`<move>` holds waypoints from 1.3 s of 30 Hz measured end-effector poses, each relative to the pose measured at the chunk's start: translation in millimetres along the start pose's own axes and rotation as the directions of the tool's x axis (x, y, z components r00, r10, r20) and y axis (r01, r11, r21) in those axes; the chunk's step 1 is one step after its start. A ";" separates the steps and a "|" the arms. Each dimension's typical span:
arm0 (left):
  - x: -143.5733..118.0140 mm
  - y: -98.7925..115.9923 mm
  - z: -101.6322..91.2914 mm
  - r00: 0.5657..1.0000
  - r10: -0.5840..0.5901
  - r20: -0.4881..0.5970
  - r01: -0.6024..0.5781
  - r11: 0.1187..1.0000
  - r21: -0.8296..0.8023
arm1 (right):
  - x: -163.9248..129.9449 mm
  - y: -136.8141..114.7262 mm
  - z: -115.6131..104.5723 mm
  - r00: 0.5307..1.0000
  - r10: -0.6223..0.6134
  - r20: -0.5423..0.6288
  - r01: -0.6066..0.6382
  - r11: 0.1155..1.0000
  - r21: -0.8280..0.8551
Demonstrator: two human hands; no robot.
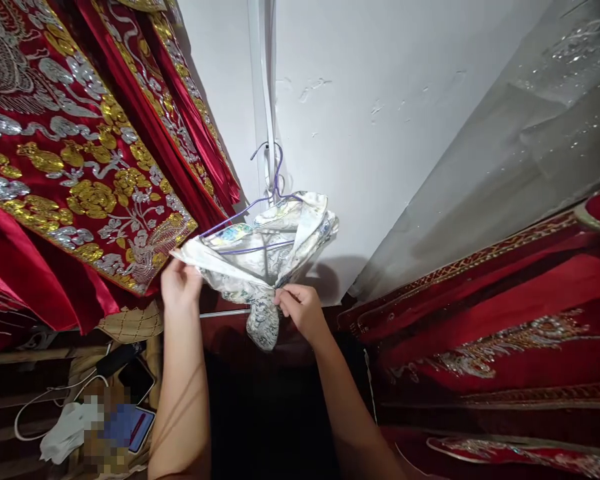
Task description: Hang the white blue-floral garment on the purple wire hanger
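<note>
Both arms raised. Left hand (180, 283) pinches the left corner of a pale patterned cloth (265, 250), fingers closed on the edge. Right hand (303, 308) pinches the same cloth lower down, at its bunched middle; a knotted tail of cloth hangs just below that grip. Cloth is draped over a purple wire hanger (260, 203), which sits above and between the two grips, its hook caught on a white pipe (263, 100) running up the wall (370, 80). Left of the left hand: red robe (65, 153) with gold and silver embroidery. Right of the right hand: more red garments (505, 320). Below the left forearm: phone (136, 380), white cable (45, 400).
</note>
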State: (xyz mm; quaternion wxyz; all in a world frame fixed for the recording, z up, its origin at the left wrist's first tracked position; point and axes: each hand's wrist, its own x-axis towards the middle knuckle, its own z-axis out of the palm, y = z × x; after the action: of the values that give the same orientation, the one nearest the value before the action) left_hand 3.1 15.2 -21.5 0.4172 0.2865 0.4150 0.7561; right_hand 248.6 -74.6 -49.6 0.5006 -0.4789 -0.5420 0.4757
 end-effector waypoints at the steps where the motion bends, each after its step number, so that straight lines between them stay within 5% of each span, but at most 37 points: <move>1: -4.5 -13.8 -3.8 0.998 -0.065 0.013 0.064 0.998 0.016 | -3.9 -0.6 2.0 1.000 0.008 -0.001 -0.008 1.000 0.022; 5: -44.0 -64.2 -0.7 0.971 -0.207 0.122 0.193 0.974 0.122 | -11.2 0.5 -0.4 1.000 0.028 -0.009 -0.028 0.999 0.039; 9: -71.0 -68.0 18.7 0.904 -0.299 0.305 0.227 0.941 0.251 | -15.1 12.2 -16.9 1.000 0.023 0.016 -0.023 1.000 -0.013; 14: -94.5 -29.8 57.1 0.728 -0.162 0.666 -0.110 0.931 0.347 | -16.1 19.0 -27.3 0.966 -0.125 -0.227 0.067 0.967 -0.246; 19: -119.4 -11.1 82.9 0.629 -0.018 0.777 -0.351 0.886 0.304 | -6.1 -0.8 -19.2 0.990 -0.141 0.011 0.141 0.982 -0.123; 23: -106.4 -7.1 74.9 0.621 0.043 0.782 -0.436 0.848 0.301 | 8.5 -27.6 -22.1 0.972 -0.127 0.197 0.158 0.976 -0.150; 26: -93.2 -5.7 53.8 0.469 -0.174 0.866 -0.437 0.807 0.398 | 25.8 -46.5 -34.9 0.941 -0.216 0.259 0.274 0.938 -0.214; 28: -87.5 -5.4 36.2 0.366 -0.336 0.868 -0.492 0.722 0.487 | 43.9 -53.8 -45.4 0.935 -0.321 0.149 0.351 0.901 -0.256; 29: -84.8 -4.8 27.1 0.353 -0.388 0.851 -0.539 0.660 0.524 | 55.2 -54.8 -50.3 0.924 -0.376 0.066 0.379 0.882 -0.279; 30: -81.5 -3.6 18.1 0.368 -0.422 0.828 -0.588 0.585 0.559 | 67.8 -53.7 -54.6 0.904 -0.427 -0.027 0.401 0.866 -0.299; 33: -66.0 5.7 -6.6 0.509 -0.461 0.727 -0.676 0.309 0.669 | 106.6 -38.6 -63.6 0.877 -0.448 -0.177 0.376 0.866 -0.328; 36: -45.9 22.8 -25.6 0.583 -0.515 0.628 -0.678 0.117 0.726 | 131.5 -15.2 -69.1 0.967 -0.242 -0.084 0.186 0.889 -0.418; 39: -30.5 42.3 -37.1 0.611 -0.478 0.630 -0.706 0.031 0.708 | 131.8 -0.8 -78.1 0.988 -0.146 -0.054 0.099 0.857 -0.505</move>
State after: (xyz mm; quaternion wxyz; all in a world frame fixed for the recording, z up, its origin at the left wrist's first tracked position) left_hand -27.5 -38.7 -5.7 0.1463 0.8181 0.5521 0.0673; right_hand 321.2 59.3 -33.8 0.4123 -0.5777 -0.6532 0.2638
